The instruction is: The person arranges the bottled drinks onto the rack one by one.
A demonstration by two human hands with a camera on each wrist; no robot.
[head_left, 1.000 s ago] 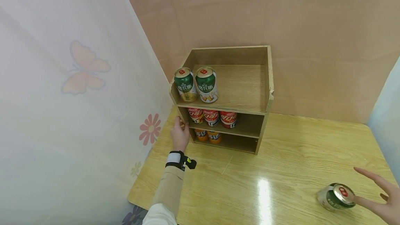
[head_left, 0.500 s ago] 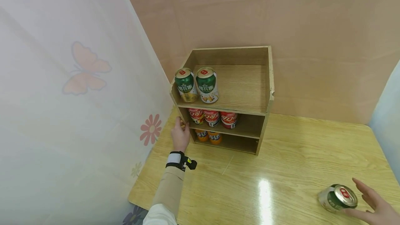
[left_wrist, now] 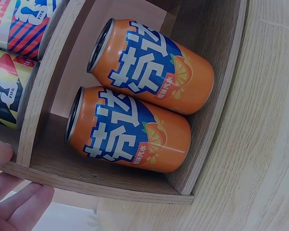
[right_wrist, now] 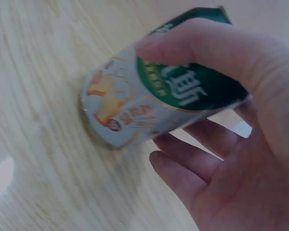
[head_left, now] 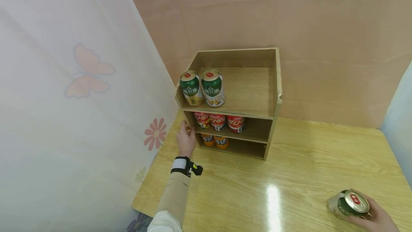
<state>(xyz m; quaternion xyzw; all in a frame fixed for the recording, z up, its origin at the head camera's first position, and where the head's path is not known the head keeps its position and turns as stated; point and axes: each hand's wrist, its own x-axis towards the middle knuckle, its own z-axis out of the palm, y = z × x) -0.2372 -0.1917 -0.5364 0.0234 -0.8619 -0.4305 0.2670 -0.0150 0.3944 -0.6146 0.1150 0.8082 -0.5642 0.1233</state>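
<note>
My right hand (head_left: 374, 216) is around a green and white drink can (head_left: 342, 205) on the table's right front. In the right wrist view the thumb lies across the can's green label (right_wrist: 188, 89), with fingers beneath and behind, partly hidden. My left hand (head_left: 186, 141) pinches the left side panel of a small wooden shelf (head_left: 271, 131), the thumb inside and fingers outside in the left wrist view. On the shelf's top stand two more green cans (head_left: 213, 90). Three red cans (head_left: 217, 121) fill part of the middle level. Two orange soda cans (left_wrist: 135, 132) stand on the bottom level.
The light wooden table (head_left: 299, 153) extends in front of the shelf and to its right. A pale wall sheet (head_left: 96, 135) with butterfly and flower prints is close on the left. Behind the shelf hangs a brown backdrop (head_left: 328, 46).
My right hand has come in from the right edge and its fingers have closed around the green and white can. My left hand has stayed on the shelf's side panel.
</note>
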